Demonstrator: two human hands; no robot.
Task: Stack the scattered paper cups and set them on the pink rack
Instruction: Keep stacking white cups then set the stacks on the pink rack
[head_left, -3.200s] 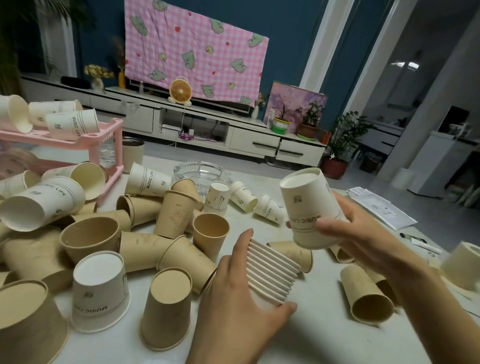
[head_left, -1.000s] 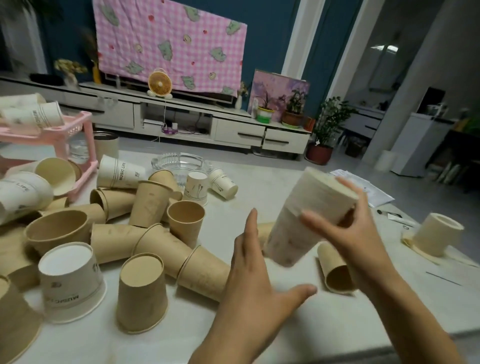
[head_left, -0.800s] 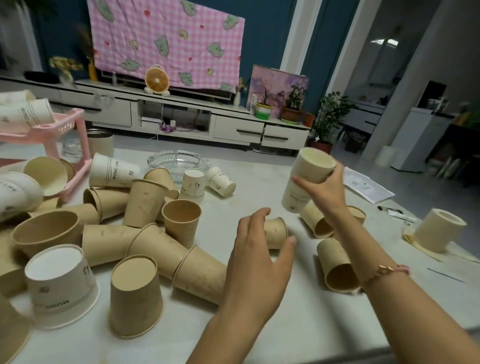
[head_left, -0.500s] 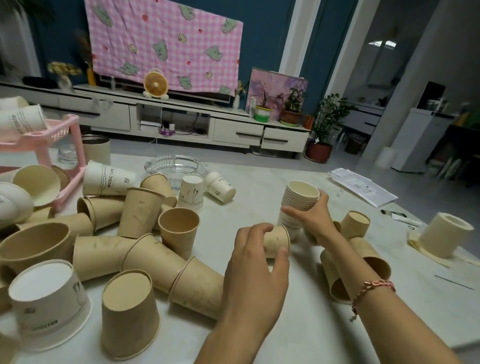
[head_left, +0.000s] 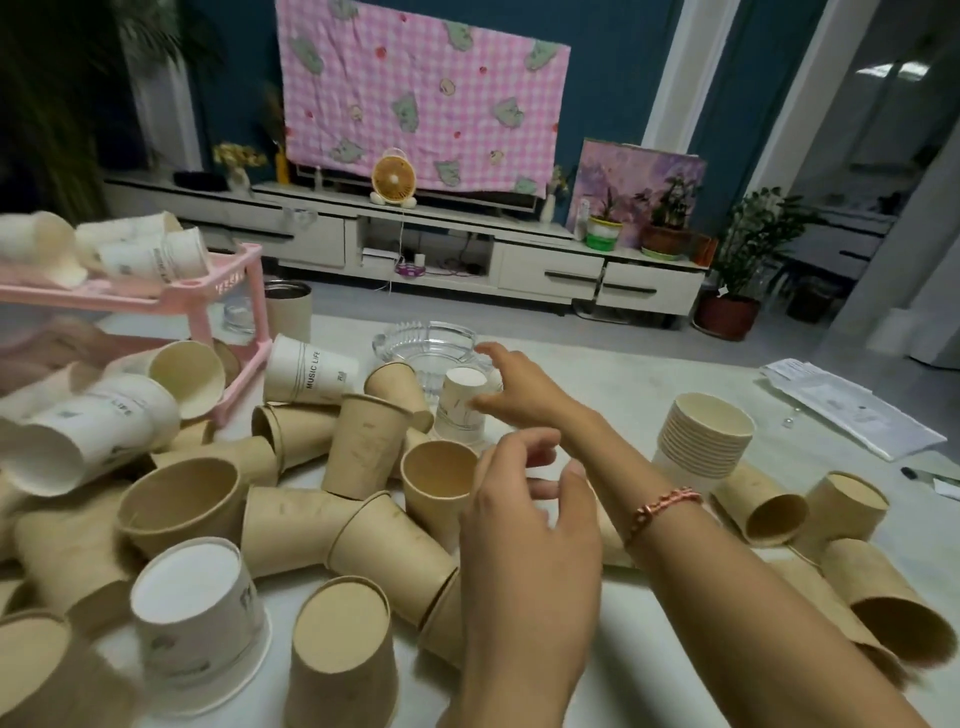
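the nested stack of cups (head_left: 701, 441) stands upright on the bench (head_left: 597, 670), parked clear of the loose pile so both hands are free. the right hand (head_left: 519, 395) reaches, grip open and empty, for an upturned white cup (head_left: 460, 410) beside the glass ashtray (head_left: 421, 338). the left hand (head_left: 524, 530) hovers with grip loosely open, holding nothing, well apart from the pink rack (head_left: 208, 291).

Both forearms are bare; a pink beaded bracelet (head_left: 662, 512) circles the right wrist.

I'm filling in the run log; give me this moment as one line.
phase: reaching | right hand: open, at upside-down white cup | left hand: open, empty | stack: upright on table | pink rack: not loaded
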